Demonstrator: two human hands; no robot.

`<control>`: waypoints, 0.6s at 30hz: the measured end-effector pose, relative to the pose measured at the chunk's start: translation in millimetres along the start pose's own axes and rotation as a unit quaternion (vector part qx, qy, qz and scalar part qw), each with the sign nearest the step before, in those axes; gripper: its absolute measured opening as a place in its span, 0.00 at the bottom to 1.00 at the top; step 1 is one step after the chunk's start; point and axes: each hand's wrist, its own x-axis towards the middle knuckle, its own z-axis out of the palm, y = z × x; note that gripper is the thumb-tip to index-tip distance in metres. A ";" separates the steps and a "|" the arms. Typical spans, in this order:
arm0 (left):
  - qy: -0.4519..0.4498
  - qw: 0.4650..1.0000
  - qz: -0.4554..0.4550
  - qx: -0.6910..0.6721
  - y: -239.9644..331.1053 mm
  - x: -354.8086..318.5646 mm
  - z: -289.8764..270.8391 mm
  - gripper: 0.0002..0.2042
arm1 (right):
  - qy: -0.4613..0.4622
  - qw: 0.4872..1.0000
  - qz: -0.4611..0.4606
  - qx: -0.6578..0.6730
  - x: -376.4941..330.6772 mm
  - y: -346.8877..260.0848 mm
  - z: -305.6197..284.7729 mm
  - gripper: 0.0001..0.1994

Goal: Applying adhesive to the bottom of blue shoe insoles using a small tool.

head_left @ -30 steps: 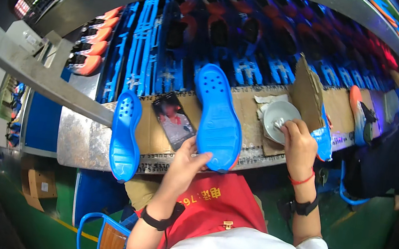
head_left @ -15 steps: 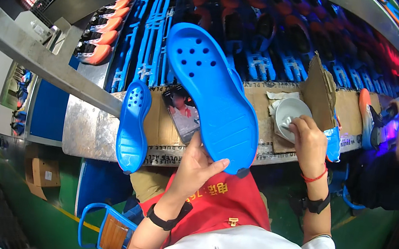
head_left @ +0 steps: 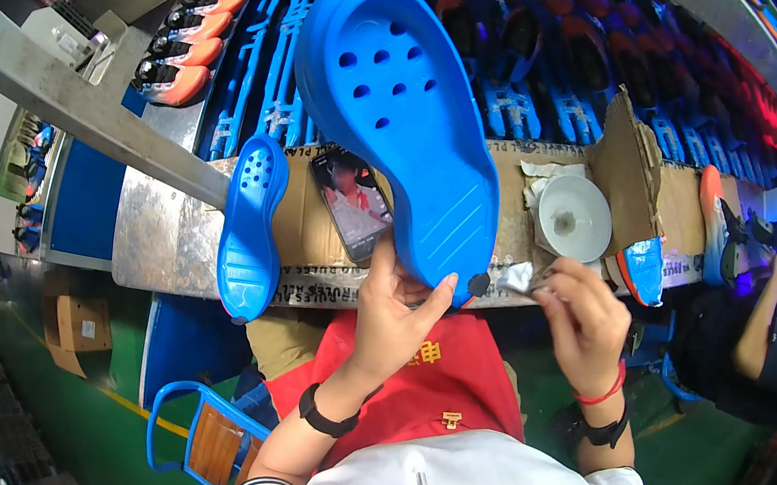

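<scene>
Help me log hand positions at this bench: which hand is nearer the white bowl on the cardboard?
Right. The right hand hangs just below the white bowl, pinching a small grey scrap. The left hand is farther left, gripping the heel of the raised blue sole.

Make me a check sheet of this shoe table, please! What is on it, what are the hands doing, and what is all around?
Surface: cardboard-covered bench on a metal table.
Job's things: blue shoe sole lifted in left hand; right hand pinches a small grey pad near its heel.
Clutter: second blue sole, phone, white bowl, cardboard flap.
Grippers: left closed on the sole, right closed on the pad.
Cables: nothing seen.
Surroundings: conveyor of blue racks with shoes, blue chair, green floor, co-worker's arm at right.
</scene>
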 end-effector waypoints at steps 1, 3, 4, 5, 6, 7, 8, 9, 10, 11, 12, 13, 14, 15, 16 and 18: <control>0.005 1.000 0.008 0.017 -0.5 -0.5 0.7 0.30 | -0.004 1.000 -0.003 0.014 -2.1 -4.8 3.5 0.08; 0.011 0.999 0.016 0.035 -0.5 -2.1 1.9 0.30 | -0.004 1.000 -0.017 0.013 -3.6 -6.3 9.1 0.09; 0.015 0.999 0.017 0.038 0.5 -3.1 2.5 0.30 | -0.008 0.999 -0.031 0.000 -3.4 -7.1 11.4 0.09; 0.019 0.999 0.019 0.042 1.0 -3.9 3.1 0.30 | -0.011 0.999 -0.046 -0.013 -3.0 -7.7 13.4 0.09; 0.020 0.999 0.019 0.042 1.5 -4.6 3.4 0.30 | -0.012 0.998 -0.059 -0.028 -1.6 -8.1 15.0 0.09; 0.022 0.998 0.028 0.044 1.8 -5.2 3.6 0.31 | -0.013 0.998 -0.059 -0.027 -0.7 -9.0 15.9 0.09; 0.024 0.998 0.038 0.046 2.2 -5.6 3.7 0.31 | -0.018 0.997 -0.062 -0.030 0.0 -9.9 16.6 0.09; 0.026 0.998 0.037 0.047 2.2 -6.0 3.4 0.31 | -0.025 0.997 -0.065 -0.033 0.1 -10.1 17.6 0.09; 0.024 0.998 0.035 0.042 2.2 -6.1 3.0 0.32 | -0.026 0.997 -0.066 -0.032 -0.1 -9.9 18.2 0.09; 0.023 0.999 0.032 0.036 2.2 -6.2 2.8 0.32 | -0.029 0.997 -0.062 -0.018 -0.4 -9.5 18.6 0.09; 0.024 0.999 0.032 0.036 2.1 -6.3 2.6 0.32 | -0.033 0.998 -0.058 -0.005 -0.7 -9.2 18.9 0.09; 0.024 0.998 0.031 0.039 1.9 -6.5 2.5 0.32 | -0.034 0.998 -0.058 -0.005 -0.9 -9.0 19.1 0.09; 0.024 0.998 0.030 0.042 1.6 -6.7 2.3 0.32 | -0.028 0.998 -0.052 0.000 -1.2 -8.9 19.1 0.09; 0.025 0.998 0.029 0.042 1.2 -6.7 2.4 0.32 | -0.023 0.999 -0.046 0.005 -1.2 -9.0 19.0 0.09; 0.024 0.999 0.031 0.038 0.6 -6.7 2.5 0.32 | -0.023 0.999 -0.046 0.005 -0.4 -8.9 19.1 0.09; 0.024 0.999 0.032 0.034 0.7 -6.7 2.6 0.33 | -0.025 0.999 -0.044 0.000 1.5 -8.5 19.2 0.09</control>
